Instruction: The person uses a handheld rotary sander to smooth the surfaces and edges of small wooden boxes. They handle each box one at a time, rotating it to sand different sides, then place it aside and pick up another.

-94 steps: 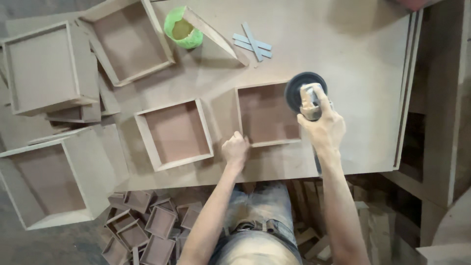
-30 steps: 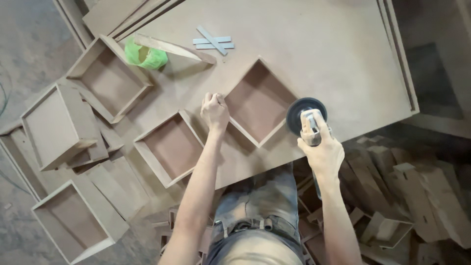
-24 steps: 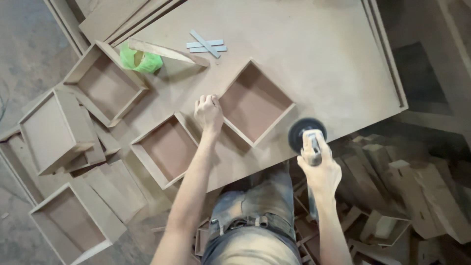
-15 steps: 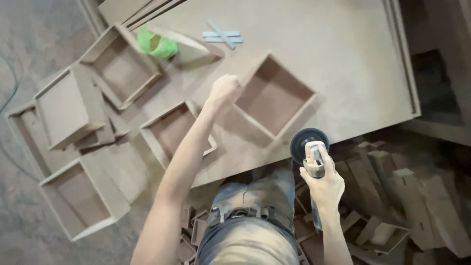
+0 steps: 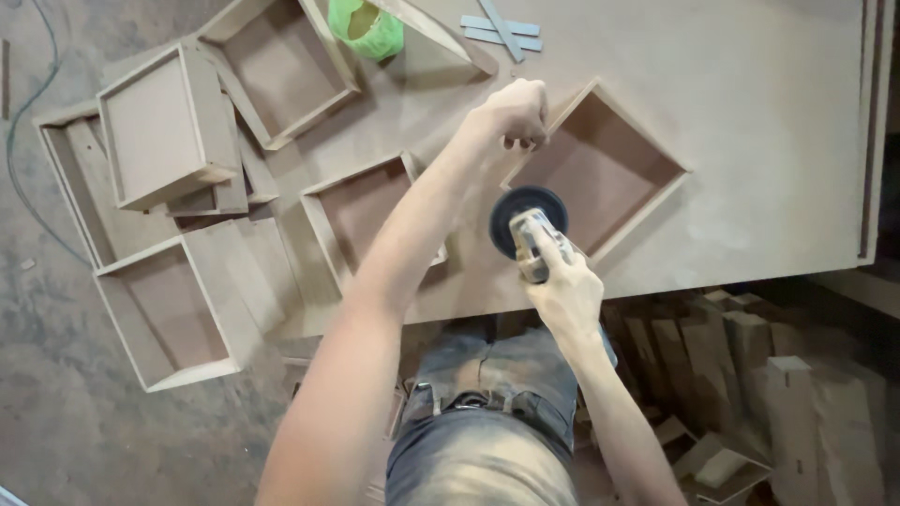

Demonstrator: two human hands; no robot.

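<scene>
Brown fibreboard box, open side up, turned cornerwise near the workbench front edge. Gripped at its left corner by left hand, fingers curled shut over the rim. Probably light and stiff, dusty; best held by a wall. No clear long axis. Right hand wrapped tight round a sander, disc just beside the box's near wall.

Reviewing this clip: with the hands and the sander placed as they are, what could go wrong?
The left hand grips the wooden box at its corner, close to the black disc of the sander held by the right hand; a slip could bring the disc onto the fingers. The box sits turned at an angle, steadied by one hand only, so it might twist when the disc touches it.
</scene>
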